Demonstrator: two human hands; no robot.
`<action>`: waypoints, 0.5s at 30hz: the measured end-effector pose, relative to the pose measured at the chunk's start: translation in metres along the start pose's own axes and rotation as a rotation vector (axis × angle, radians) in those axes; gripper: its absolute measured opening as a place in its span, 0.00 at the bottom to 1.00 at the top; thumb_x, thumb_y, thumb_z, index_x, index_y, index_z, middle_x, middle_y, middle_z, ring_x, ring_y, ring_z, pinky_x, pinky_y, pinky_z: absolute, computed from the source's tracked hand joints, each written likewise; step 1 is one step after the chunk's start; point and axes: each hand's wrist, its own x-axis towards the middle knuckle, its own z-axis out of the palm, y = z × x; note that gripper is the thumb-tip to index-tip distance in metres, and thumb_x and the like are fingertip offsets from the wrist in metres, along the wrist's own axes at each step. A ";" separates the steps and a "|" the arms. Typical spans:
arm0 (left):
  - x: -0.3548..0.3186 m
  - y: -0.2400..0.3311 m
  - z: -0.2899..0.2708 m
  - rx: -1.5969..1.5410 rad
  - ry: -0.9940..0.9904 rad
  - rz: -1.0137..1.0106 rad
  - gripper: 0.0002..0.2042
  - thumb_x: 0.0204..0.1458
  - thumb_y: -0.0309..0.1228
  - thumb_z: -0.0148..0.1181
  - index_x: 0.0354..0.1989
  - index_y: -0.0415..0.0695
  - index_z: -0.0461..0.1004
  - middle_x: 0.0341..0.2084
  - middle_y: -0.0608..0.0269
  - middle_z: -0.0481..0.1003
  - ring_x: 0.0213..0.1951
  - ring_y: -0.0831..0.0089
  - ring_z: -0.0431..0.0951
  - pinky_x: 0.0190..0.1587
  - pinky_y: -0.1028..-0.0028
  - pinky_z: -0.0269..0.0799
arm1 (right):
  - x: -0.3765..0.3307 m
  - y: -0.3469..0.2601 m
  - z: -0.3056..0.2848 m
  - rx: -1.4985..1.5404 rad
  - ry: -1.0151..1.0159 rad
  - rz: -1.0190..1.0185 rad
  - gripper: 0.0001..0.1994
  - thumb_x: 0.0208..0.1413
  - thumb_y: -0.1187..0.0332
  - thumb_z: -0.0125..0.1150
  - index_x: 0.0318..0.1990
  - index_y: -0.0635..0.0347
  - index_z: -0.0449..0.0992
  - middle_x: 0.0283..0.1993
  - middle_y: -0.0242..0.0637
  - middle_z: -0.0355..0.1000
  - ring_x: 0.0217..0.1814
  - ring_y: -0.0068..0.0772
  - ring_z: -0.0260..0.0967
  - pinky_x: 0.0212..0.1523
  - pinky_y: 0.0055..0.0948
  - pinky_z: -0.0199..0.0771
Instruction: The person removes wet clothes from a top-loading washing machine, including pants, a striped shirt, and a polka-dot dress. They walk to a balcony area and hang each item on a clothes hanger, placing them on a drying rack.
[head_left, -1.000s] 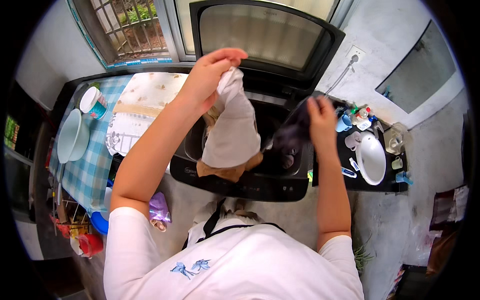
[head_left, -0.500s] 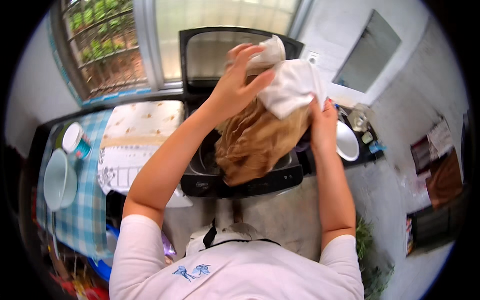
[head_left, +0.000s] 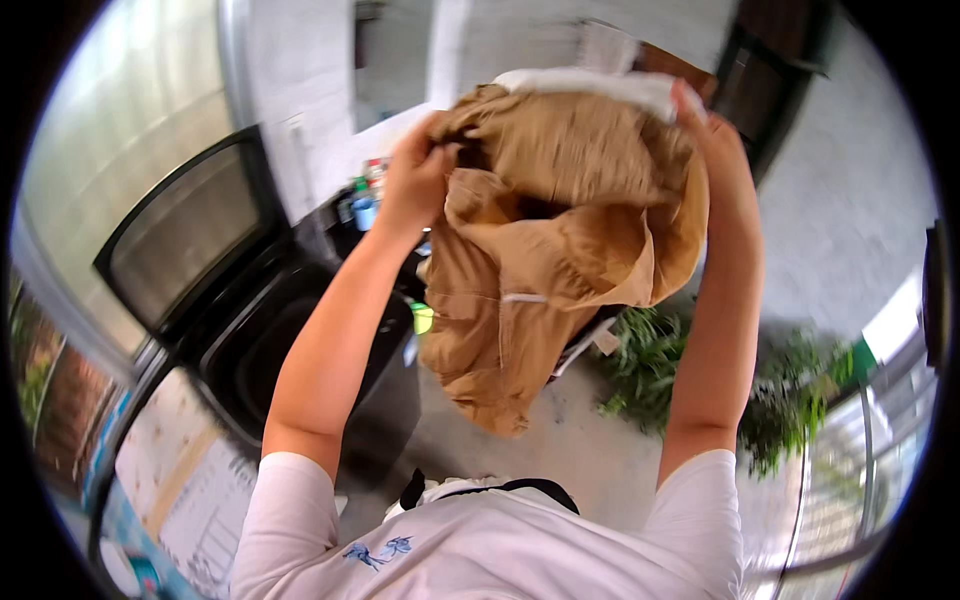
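Observation:
A crumpled tan garment [head_left: 560, 235] with a white band [head_left: 590, 82] along its top edge hangs in the air in front of me; whether it is trousers or something else I cannot tell. My left hand [head_left: 418, 175] grips its upper left side, fingers closed on the cloth. At the upper right corner, my right hand [head_left: 715, 140] pinches the white band. Folds droop below both hands, and the lower end dangles over the floor. Motion blurs the cloth and hands a little. To the left stands a black washing machine [head_left: 260, 340] with its lid [head_left: 190, 235] raised.
Green potted plants [head_left: 790, 390] stand on the right, by metal railings [head_left: 865, 450]. Small bottles [head_left: 362, 205] sit on a dark ledge beyond my left arm. A mirror [head_left: 390, 65] hangs on the white wall. A patterned cover [head_left: 180, 480] lies at lower left.
My view has swung right, away from the washing machine. The garment is lifted off the machine and now hangs more spread out. My left hand, loosely raised before, now grips the cloth.

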 end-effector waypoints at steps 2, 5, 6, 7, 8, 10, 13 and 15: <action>0.012 -0.007 0.046 -0.153 -0.004 -0.205 0.16 0.56 0.21 0.42 0.50 0.34 0.72 0.42 0.62 0.77 0.45 0.76 0.74 0.51 0.76 0.69 | -0.021 0.026 -0.093 -0.362 -0.028 0.241 0.22 0.56 0.49 0.66 0.28 0.63 0.78 0.26 0.31 0.74 0.25 0.18 0.70 0.26 0.21 0.68; 0.023 -0.027 0.140 -0.062 -0.108 -0.196 0.16 0.56 0.21 0.43 0.51 0.36 0.72 0.42 0.60 0.77 0.45 0.74 0.75 0.51 0.75 0.68 | -0.078 0.054 -0.199 -0.492 0.132 0.384 0.25 0.56 0.46 0.65 0.22 0.61 0.76 0.21 0.29 0.72 0.22 0.16 0.67 0.24 0.20 0.66; 0.015 -0.039 0.173 0.015 -0.140 -0.118 0.16 0.55 0.20 0.43 0.51 0.37 0.72 0.41 0.58 0.77 0.45 0.72 0.75 0.52 0.74 0.68 | -0.101 0.049 -0.206 -0.453 0.174 0.363 0.24 0.58 0.46 0.62 0.29 0.63 0.76 0.23 0.26 0.72 0.21 0.14 0.66 0.24 0.20 0.67; 0.002 -0.052 0.208 0.084 -0.169 -0.038 0.16 0.55 0.20 0.44 0.51 0.38 0.72 0.41 0.56 0.77 0.46 0.70 0.75 0.52 0.74 0.68 | -0.121 0.060 -0.216 -0.428 0.314 0.286 0.26 0.58 0.45 0.61 0.31 0.66 0.75 0.26 0.29 0.72 0.26 0.15 0.66 0.24 0.22 0.67; -0.017 -0.072 0.248 0.136 -0.189 0.041 0.16 0.55 0.20 0.44 0.51 0.39 0.72 0.41 0.55 0.77 0.46 0.68 0.75 0.53 0.73 0.67 | -0.142 0.078 -0.239 -0.551 0.317 0.317 0.28 0.59 0.44 0.60 0.32 0.68 0.74 0.28 0.31 0.73 0.30 0.16 0.66 0.26 0.23 0.67; -0.042 -0.112 0.316 0.159 -0.308 -0.008 0.16 0.55 0.19 0.44 0.51 0.39 0.72 0.40 0.52 0.77 0.47 0.64 0.75 0.54 0.71 0.66 | -0.175 0.086 -0.289 -0.879 0.382 0.660 0.31 0.60 0.42 0.57 0.35 0.71 0.75 0.30 0.32 0.72 0.36 0.18 0.64 0.34 0.24 0.66; -0.047 -0.107 0.411 -0.047 -0.374 -0.192 0.15 0.54 0.19 0.46 0.50 0.39 0.71 0.39 0.49 0.76 0.47 0.58 0.76 0.55 0.69 0.66 | -0.238 0.098 -0.410 -0.628 0.540 0.421 0.18 0.55 0.57 0.67 0.35 0.69 0.78 0.28 0.33 0.74 0.30 0.23 0.69 0.33 0.26 0.69; -0.070 -0.106 0.466 -0.091 -0.347 -0.121 0.14 0.54 0.20 0.47 0.48 0.39 0.72 0.37 0.48 0.76 0.46 0.56 0.76 0.54 0.67 0.66 | -0.270 0.096 -0.441 -0.605 0.925 0.090 0.11 0.55 0.65 0.67 0.34 0.66 0.77 0.29 0.32 0.75 0.29 0.23 0.70 0.32 0.25 0.71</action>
